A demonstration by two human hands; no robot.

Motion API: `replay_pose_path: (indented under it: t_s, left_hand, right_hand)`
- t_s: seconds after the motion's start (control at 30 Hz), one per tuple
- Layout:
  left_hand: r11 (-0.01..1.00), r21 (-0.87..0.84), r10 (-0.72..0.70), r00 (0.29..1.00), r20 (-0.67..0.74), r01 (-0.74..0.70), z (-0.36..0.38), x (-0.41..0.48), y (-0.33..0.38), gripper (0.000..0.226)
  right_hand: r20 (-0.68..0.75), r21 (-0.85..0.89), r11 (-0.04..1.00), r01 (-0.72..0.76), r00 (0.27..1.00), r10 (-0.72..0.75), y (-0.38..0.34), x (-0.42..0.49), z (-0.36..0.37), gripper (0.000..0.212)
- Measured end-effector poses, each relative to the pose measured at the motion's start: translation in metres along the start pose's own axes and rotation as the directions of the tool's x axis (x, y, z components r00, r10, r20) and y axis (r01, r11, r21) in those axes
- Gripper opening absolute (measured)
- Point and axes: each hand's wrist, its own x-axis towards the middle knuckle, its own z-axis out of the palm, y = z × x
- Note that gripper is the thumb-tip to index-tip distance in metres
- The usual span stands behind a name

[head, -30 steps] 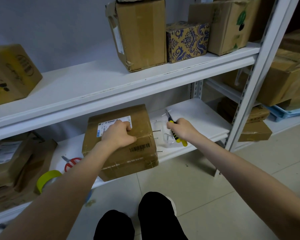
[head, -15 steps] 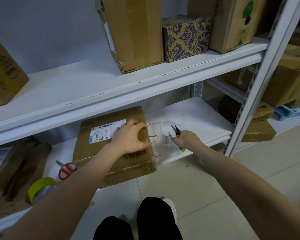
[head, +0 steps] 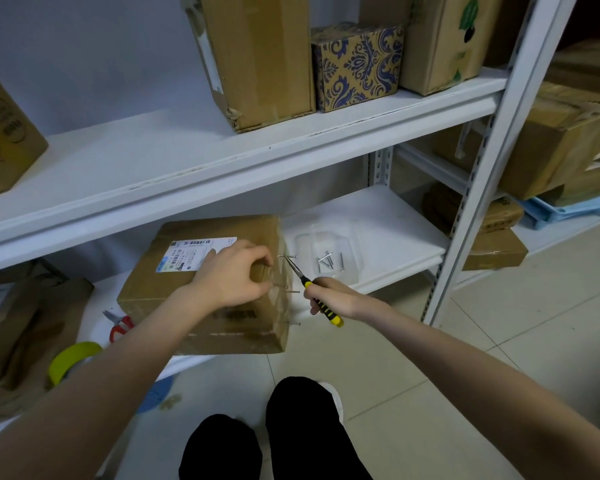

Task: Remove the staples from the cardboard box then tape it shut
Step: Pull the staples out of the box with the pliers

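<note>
Your right hand (head: pixel 336 297) grips the yellow-and-black needle-nose pliers (head: pixel 300 274), whose tips reach the uppermost nail (head: pixel 285 256), 1 of 3 projecting from the right side of the cardboard box (head: pixel 153 292). Your left hand (head: pixel 236 271) holds the box top, fingers curled at its right edge. The box sits on the lower shelf (head: pixel 395 230), beside a clear tray (head: pixel 305 242) of loose nails (head: pixel 329 263).

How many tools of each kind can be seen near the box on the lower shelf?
Pliers: 1
Scissors: 1
Tape roll: 1
Total: 3
</note>
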Motion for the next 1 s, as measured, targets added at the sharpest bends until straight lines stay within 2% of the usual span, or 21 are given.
replay_pose_path:
  t_s: [0.17,0.27,0.4,0.67,0.73,0.83,0.9,1.0]
  left_hand:
    - [0.985,-0.17,-0.013,1.0,-0.023,0.009,-0.004,0.002,-0.01,0.035]
    - [0.987,-0.139,-0.089,0.995,-0.04,0.083,-0.009,0.007,-0.01,0.048]
    - [0.977,-0.129,-0.168,0.985,0.037,0.171,-0.009,0.013,-0.009,0.057]
    - [0.973,-0.13,-0.184,0.98,0.073,0.193,-0.014,0.013,-0.005,0.067]
    - [0.973,-0.132,-0.183,0.981,0.061,0.19,-0.012,0.013,-0.004,0.067]
    - [0.972,-0.138,-0.187,0.981,0.056,0.193,-0.011,0.014,-0.004,0.068]
    - [0.97,-0.14,-0.194,0.98,0.054,0.199,-0.011,0.014,-0.004,0.068]
    - [0.967,-0.142,-0.205,0.978,0.049,0.21,-0.01,0.015,-0.004,0.068]
  right_hand:
    - [-0.036,0.029,0.999,0.017,0.999,-0.016,0.0,0.005,0.019,0.019]
    - [-0.076,0.084,0.996,0.026,0.997,-0.019,-0.001,0.005,0.027,0.029]
    - [-0.121,0.107,0.994,0.031,0.992,-0.018,0.0,0.008,0.037,0.045]
    - [-0.172,0.258,0.964,0.07,0.985,-0.025,-0.003,0.018,0.041,0.027]
    - [-0.127,0.406,0.912,0.051,0.992,0.001,-0.005,0.017,0.039,0.021]
    - [0.027,0.702,0.711,-0.043,0.999,0.033,-0.006,0.015,0.035,0.024]
    - [0.112,0.77,0.63,-0.101,0.993,0.022,-0.005,0.015,0.032,0.029]
    - [0.136,0.766,0.63,-0.129,0.99,0.037,-0.007,0.014,0.029,0.031]
